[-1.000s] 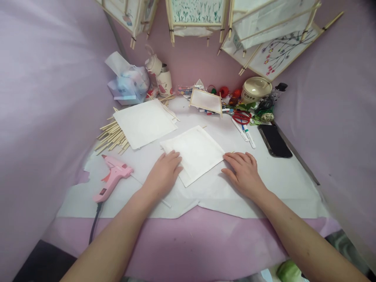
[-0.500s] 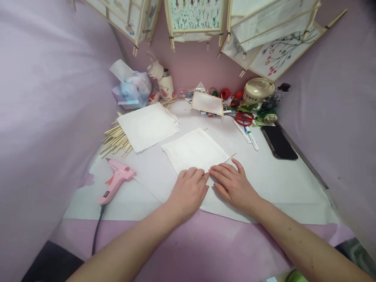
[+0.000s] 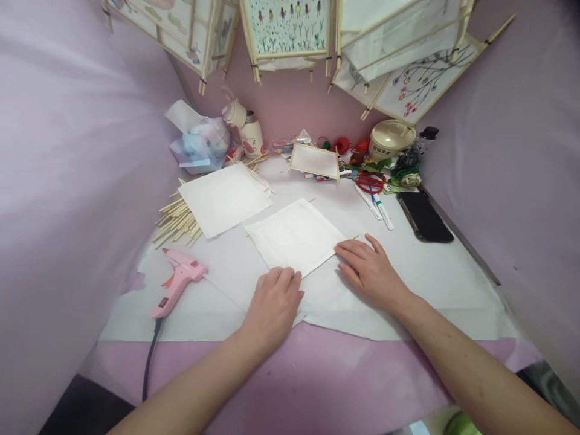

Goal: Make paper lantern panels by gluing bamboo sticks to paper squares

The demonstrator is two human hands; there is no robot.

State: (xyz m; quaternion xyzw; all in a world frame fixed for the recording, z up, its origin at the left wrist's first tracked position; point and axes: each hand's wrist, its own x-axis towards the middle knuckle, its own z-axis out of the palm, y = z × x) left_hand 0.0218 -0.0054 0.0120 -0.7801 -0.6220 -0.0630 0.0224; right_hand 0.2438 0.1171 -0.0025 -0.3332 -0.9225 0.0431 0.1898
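A white paper panel (image 3: 296, 235) lies flat in front of me, turned cornerwise, with thin stick ends poking out past its corners. At its near corner rests my left hand (image 3: 274, 305), palm down, fingers lying bent on the edge; the corner itself is hidden beneath them. Along the right-hand edge, my right hand (image 3: 371, 272) touches the panel with its fingertips, fingers stretched and the little finger lifted. Neither hand grips anything I can see. To the left lies a pink glue gun (image 3: 181, 281), untouched, its cord running toward me.
White sheets (image 3: 224, 196) lie partly over a pile of wooden sticks (image 3: 179, 220). A small stick frame (image 3: 315, 162), red-handled scissors (image 3: 370, 182), markers (image 3: 383, 211), a phone (image 3: 425, 217), a bowl (image 3: 392, 140) and a bottle (image 3: 251, 136) stand around. Stick-framed lanterns (image 3: 287, 27) hang above.
My hands have moved apart along the panel's near right edge: the left toward the near corner, the right toward the right corner. The whole view has shifted slightly.
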